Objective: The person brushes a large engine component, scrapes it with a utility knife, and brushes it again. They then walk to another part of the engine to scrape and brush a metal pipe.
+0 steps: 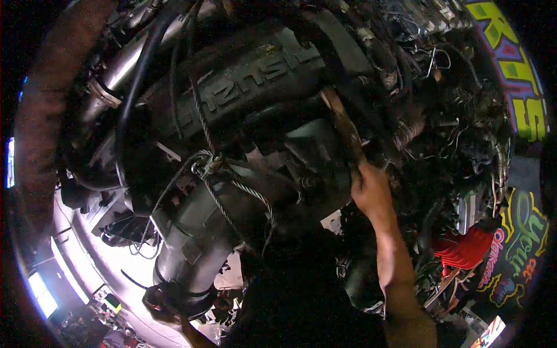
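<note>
A dark engine with a cover (249,78) bearing raised ISUZU lettering fills the middle of the view. My right hand (371,187) is closed round the lower end of a long, brown, stick-like bar (346,124). The bar's far end reaches the edge of the lettered cover. At lower left, my left hand (163,307) is beside the dark end of a wide grey pipe (194,258); its fingers are lost in shadow. Between the hands, a twisted wire cable (203,119) runs down to a knot (208,163), with loose strands hanging below.
Black hoses (136,98) and a shiny metal tube (125,66) cross the upper left. Wiring (441,61) and engine parts crowd the right. A red ribbed thing (464,249) is at lower right, near painted lettering (525,232) on the wall. Bright floor (125,264) shows at lower left.
</note>
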A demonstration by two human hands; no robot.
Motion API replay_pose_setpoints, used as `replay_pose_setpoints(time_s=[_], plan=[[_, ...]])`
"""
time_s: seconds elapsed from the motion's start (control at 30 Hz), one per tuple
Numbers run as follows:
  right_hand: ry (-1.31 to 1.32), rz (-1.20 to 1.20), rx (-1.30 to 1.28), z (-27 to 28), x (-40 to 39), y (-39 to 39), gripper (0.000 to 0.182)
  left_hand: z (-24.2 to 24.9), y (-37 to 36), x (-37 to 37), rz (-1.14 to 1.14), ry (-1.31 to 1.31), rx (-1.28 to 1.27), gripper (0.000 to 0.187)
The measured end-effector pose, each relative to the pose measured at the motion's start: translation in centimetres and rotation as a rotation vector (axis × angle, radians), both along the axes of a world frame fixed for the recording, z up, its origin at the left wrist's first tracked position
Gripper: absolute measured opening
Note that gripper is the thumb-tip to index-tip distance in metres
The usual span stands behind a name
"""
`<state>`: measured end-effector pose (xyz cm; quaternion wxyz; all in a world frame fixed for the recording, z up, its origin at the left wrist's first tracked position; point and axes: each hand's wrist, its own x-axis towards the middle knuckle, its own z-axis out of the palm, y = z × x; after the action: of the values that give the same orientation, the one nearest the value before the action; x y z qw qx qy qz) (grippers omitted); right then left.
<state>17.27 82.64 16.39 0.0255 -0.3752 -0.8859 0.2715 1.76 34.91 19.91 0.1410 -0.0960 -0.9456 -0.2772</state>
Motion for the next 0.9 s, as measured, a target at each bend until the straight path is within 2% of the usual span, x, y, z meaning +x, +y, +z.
replay_pose_setpoints(time_s=[0.03,0.1,0.17,0.2,0.23,0.27,0.33,0.37,0.4,0.47,0.5,0.57,0.6,0.67,0.73,0.8,0.9], plan=[[0.028,-0.009,-0.044,0.5,-0.5,-0.2,0.048,-0.5,-0.6,0.1,-0.001,0.012,0.0,0.025],[0.136,-0.097,-0.074,1.1,3.8,-2.4,0.044,-1.3,-1.9,0.1,0.101,-0.044,-0.014,0.025],[-0.085,-0.084,-0.122,4.2,8.5,-3.6,0.042,-1.3,-1.6,0.1,0.184,-0.102,0.032,0.027],[-0.093,-0.102,-0.159,6.6,9.8,-3.8,0.043,-1.0,-1.4,0.0,0.231,-0.143,0.079,0.03],[-0.09,-0.122,-0.189,8.1,10.6,-4.0,0.043,-0.6,-1.8,-0.2,-0.03,-0.075,0.074,0.04],[-0.078,-0.137,-0.18,8.2,11.2,-4.1,0.043,-0.7,-1.6,-0.5,-0.047,-0.066,0.083,0.04],[0.013,-0.352,-0.141,8.7,11.9,-4.6,0.043,-0.5,-0.9,-0.1,0.106,-0.159,0.157,0.05],[-0.016,-0.317,-0.024,9.2,11.2,-4.6,0.043,-0.1,-0.6,0.0,0.001,-0.13,0.115,0.057],[-0.047,-0.289,0.096,9.9,10.0,-4.7,0.043,-0.3,-0.9,-0.1,-0.008,-0.124,0.119,0.057],[-0.014,-0.453,-0.043,9.9,8.8,-4.8,0.043,-0.8,-1.9,-0.2,-0.013,-0.118,0.035,0.063],[0.0,-0.456,-0.043,9.1,8.6,-4.7,0.043,-0.5,-1.3,-0.1,-0.016,-0.105,0.038,0.063],[0.213,-0.253,0.169,6.1,8.4,-4.2,0.043,0.0,0.3,0.4,0.124,-0.24,0.361,0.07],[0.223,-0.254,0.172,5.0,8.3,-3.7,0.043,-0.1,0.0,0.3,0.122,-0.231,0.365,0.07],[0.11,-0.05,0.323,2.7,7.4,-2.3,0.05,-0.7,-0.9,-0.3,-0.143,0.056,0.089,0.024],[0.176,0.02,0.281,-0.1,4.7,-0.4,0.051,0.2,-0.1,-0.3,-0.146,0.039,0.11,0.023],[0.198,0.072,0.372,-1.4,1.3,1.3,0.053,0.0,0.3,0.0,-0.134,-0.016,0.136,0.022],[0.256,0.093,0.314,-1.1,2.2,0.1,0.051,0.0,-0.3,0.0,-0.218,-0.006,0.217,0.026]])
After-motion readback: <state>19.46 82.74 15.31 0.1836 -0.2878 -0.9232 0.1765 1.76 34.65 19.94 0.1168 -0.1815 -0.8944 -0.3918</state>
